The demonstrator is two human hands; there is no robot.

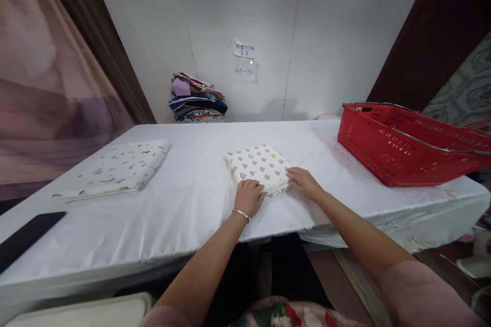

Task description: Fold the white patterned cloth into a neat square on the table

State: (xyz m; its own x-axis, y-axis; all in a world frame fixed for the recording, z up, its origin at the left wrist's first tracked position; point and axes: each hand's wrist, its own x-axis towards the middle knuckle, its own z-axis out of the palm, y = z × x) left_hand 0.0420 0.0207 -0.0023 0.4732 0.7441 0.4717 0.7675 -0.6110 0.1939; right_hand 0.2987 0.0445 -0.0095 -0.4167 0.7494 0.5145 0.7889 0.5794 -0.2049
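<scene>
A white cloth with small grey prints, folded into a compact square, lies in the middle of the white-covered table. My left hand, with a silver bracelet at the wrist, rests on its near left edge, fingers bent over the top. At the right corner is my right hand, its thumb and fingers closed on the folded layers. Another white cloth with dark leaf-like prints lies folded flat at the left.
A red basket with metal handles stands at the right of the table. Several folded fabrics are stacked by the back wall, below paper notes. A flat black object lies at the left front edge.
</scene>
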